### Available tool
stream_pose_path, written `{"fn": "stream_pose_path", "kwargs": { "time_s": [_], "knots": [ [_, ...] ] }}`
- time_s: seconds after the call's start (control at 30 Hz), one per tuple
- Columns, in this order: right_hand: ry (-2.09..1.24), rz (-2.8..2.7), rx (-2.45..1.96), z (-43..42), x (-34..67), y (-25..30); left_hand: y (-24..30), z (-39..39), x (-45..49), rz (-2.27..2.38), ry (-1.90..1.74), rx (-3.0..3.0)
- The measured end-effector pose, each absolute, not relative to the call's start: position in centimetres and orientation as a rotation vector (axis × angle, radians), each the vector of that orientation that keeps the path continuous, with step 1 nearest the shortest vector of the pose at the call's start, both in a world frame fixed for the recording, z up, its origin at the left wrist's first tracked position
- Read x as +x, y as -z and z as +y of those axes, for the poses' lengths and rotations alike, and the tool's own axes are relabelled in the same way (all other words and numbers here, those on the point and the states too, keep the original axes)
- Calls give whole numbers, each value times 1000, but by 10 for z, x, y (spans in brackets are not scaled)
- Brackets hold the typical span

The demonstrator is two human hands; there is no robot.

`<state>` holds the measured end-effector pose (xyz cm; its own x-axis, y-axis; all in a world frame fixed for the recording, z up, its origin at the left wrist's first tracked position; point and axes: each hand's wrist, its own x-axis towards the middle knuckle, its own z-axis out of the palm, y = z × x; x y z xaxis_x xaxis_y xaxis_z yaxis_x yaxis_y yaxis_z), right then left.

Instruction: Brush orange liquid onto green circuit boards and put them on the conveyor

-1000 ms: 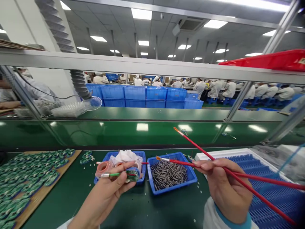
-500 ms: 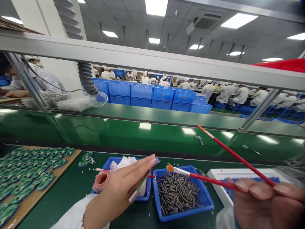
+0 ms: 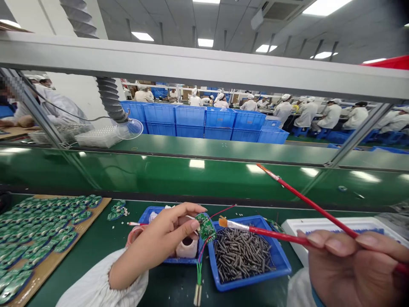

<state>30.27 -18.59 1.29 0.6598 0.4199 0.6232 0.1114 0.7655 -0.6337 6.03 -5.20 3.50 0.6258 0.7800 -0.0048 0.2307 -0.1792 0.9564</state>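
Left fingers pinch a small green circuit board with hanging wires, just above a blue tray of dark coils. Right fingers close together on two red-handled brushes. Brushing the board seems in hand, so next move needs one brush tip brought to it.

The left hand reaches forward, pinching, while the right hand curls closed (low at far right).

Right hand cut off at the corner, circuit board's parts too small to tell
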Motion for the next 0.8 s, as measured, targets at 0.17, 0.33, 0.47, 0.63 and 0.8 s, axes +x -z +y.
{"fn": "stream_pose_path", "kwargs": {
  "time_s": [0.17,0.33,0.47,0.63,0.8],
  "knots": [
    [-267,-913,-726,-188,305,-11,-20,-59,68,766,-678,1511],
    [-366,-1042,-672,-180,302,-15,-15,-62,66,778,-658,1412],
    [-366,-1074,-682,-179,301,-14,-15,-68,69,764,-677,1264],
    [-335,-1030,-734,-184,303,-9,-10,-79,86,523,-529,721],
    [-310,-999,-846,-189,307,-11,-10,-83,92,488,-487,631]
  ]
}}
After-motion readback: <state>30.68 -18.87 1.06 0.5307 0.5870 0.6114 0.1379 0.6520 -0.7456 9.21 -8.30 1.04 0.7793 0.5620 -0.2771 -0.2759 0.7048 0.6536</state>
